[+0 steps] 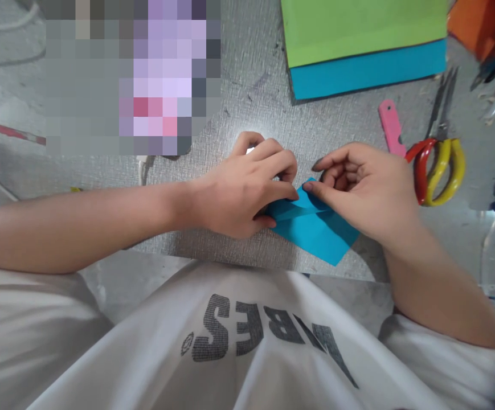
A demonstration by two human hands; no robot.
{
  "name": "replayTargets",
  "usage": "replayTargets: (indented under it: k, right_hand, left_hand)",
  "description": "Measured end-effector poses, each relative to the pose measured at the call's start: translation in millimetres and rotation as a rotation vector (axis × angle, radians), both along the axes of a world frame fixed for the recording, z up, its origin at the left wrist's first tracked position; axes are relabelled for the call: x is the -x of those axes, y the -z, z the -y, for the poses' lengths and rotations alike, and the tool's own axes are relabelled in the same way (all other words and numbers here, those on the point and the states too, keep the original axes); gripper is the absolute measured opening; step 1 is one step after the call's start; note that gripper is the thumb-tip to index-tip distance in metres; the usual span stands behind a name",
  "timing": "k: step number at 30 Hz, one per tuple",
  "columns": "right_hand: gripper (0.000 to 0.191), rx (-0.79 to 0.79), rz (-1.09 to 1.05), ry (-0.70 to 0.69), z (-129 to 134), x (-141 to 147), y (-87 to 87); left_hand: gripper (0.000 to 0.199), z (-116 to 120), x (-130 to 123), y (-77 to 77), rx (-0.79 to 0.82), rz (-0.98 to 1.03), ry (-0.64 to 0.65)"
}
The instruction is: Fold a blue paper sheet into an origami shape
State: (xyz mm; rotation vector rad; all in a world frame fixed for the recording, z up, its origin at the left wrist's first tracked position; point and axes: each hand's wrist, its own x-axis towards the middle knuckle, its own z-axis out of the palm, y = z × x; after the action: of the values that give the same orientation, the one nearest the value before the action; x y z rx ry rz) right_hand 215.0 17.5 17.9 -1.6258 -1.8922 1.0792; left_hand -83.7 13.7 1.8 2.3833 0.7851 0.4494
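A small sheet of blue paper (329, 239) lies on the table near its front edge, with a crease or folded layer across its upper part. My left hand (251, 193) is over its left end, fingers curled; the thumb touches the left corner and the index finger rests on the upper part. At the top corner, my right hand (362, 188) has its thumb on the paper and the other fingers curled, the index fingertip a little apart from the thumb. What lies under the right fingers is partly hidden.
Green paper (362, 28) overlaps a blue sheet (371, 68) at the back. Scissors (441, 148) with red and yellow handles lie right, beside a pink-handled tool (391, 126). A pixelated purple object (166, 74) and a white cable (142, 171) are left on the grey textured table (247, 108).
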Motion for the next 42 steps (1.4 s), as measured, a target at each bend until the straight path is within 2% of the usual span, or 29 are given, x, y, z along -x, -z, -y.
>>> replayTargets:
  k: [5, 8, 13, 16, 18, 21, 24, 30, 35, 42]
  right_hand:
    - [0.048, -0.039, 0.041, -0.026, -3.6, 4.6, -4.8]
    - [0.048, -0.065, 0.058, -0.026, -5.4, 4.5, -4.0]
    - [0.037, -0.052, 0.082, -0.005, -8.7, 0.6, 0.8]
    - [0.023, -0.127, 0.099, 0.022, -4.7, -0.6, -5.9]
    - [0.016, -0.198, 0.097, -0.040, 1.2, -0.8, -16.0]
    - [0.015, -0.251, 0.070, -0.264, 10.8, -1.3, -29.0]
    - [0.023, -0.217, 0.140, -0.418, 16.0, -2.5, -27.0]
    - [0.034, -0.218, 0.240, -0.444, 17.1, -3.0, -8.0]
    - [0.034, -0.220, 0.317, -0.439, 20.5, 2.6, -15.8]
    - [0.035, -0.209, 0.399, -0.451, 23.3, 6.1, -20.1]
  left_hand:
    - [0.040, -0.7, -0.7, -1.6, 0.007, -0.028, 0.003]
    - [0.046, -1.2, -0.9, -2.5, 0.010, -0.040, -0.001]
    - [0.050, -1.9, -0.1, -2.2, 0.010, -0.027, 0.005]
    - [0.050, -2.0, -0.4, -1.2, 0.004, -0.023, 0.004]
    - [0.049, -1.7, -1.2, -0.9, 0.007, -0.026, -0.003]
    - [0.046, -1.2, -2.4, -1.4, 0.012, -0.036, -0.011]
    - [0.045, -1.0, -2.6, -3.2, 0.019, -0.050, -0.011]
    - [0.033, -0.6, -0.4, -2.9, 0.033, -0.032, -0.011]
    - [0.012, 3.6, -0.8, 9.6, -0.032, 0.034, -0.075]
    - [0.016, 3.7, 0.2, 18.1, -0.085, 0.053, -0.142]
